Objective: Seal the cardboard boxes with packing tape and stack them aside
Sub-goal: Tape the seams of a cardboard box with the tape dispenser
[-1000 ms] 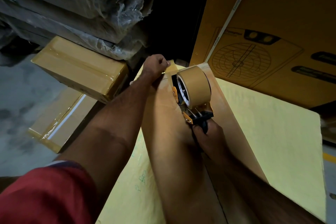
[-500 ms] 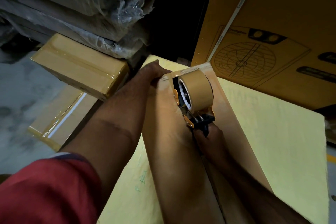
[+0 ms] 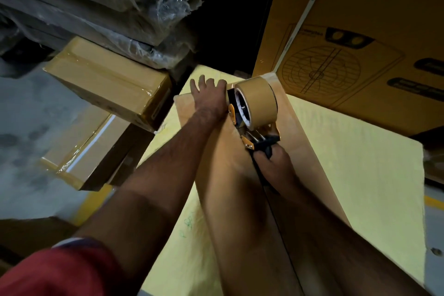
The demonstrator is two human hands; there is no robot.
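Observation:
A long narrow cardboard box point(image 3: 310, 151) lies lengthwise on a yellow table point(image 3: 360, 158), running away from me. My right hand point(image 3: 274, 163) grips the black handle of a tape dispenser point(image 3: 254, 106) loaded with a brown tape roll, which sits near the box's far end. My left hand point(image 3: 209, 94) lies flat with fingers spread, pressing on the far end of the box top beside the dispenser. The centre seam shows as a dark line between my forearms.
Two taped cardboard boxes point(image 3: 108, 81) are stacked on the floor at left, below plastic-wrapped bundles point(image 3: 96, 2). A large printed carton point(image 3: 360, 38) stands upright at the back right, close to the box's far end. Grey floor point(image 3: 24, 127) lies at left.
My left hand went from pinching the tape end to lying flat with fingers spread on the box's far end. The dispenser stays near the far end in my right hand.

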